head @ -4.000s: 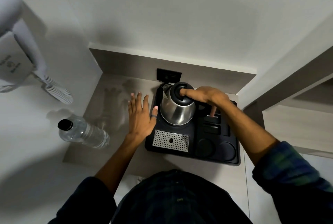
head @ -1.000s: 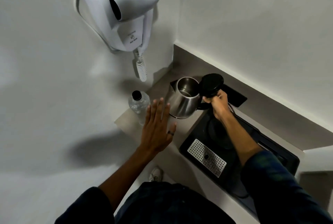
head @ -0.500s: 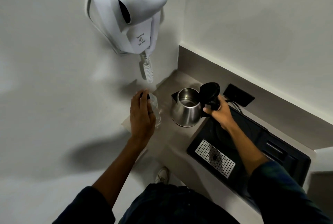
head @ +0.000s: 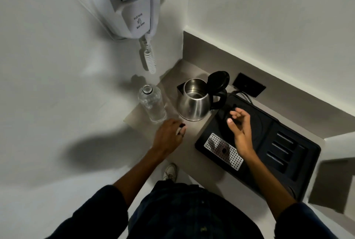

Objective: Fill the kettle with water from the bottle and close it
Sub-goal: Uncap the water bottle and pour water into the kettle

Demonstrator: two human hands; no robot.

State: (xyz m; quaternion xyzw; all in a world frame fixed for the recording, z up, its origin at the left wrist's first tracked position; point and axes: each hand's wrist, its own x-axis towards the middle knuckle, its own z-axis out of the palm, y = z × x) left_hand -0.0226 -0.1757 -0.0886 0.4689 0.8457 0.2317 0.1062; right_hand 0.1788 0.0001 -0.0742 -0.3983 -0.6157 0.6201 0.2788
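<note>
Since uncapped, bottle (head: 152, 104) freed, kettle (head: 194, 100) released

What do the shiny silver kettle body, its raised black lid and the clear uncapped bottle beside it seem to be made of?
The kettle body looks like polished stainless steel: silvery, with mirror-like reflections and highlights. The lid and handle look like black plastic, smooth with a dull sheen. The bottle seems thin clear plastic, see-through with ribbed walls; glass cannot be ruled out.

Both forearms are bare below dark sleeves (head: 92, 211) pushed up near the elbows. A dark ring (head: 179, 133) sits on the left hand (head: 169, 135). A white shoe (head: 170, 171) shows below.
</note>
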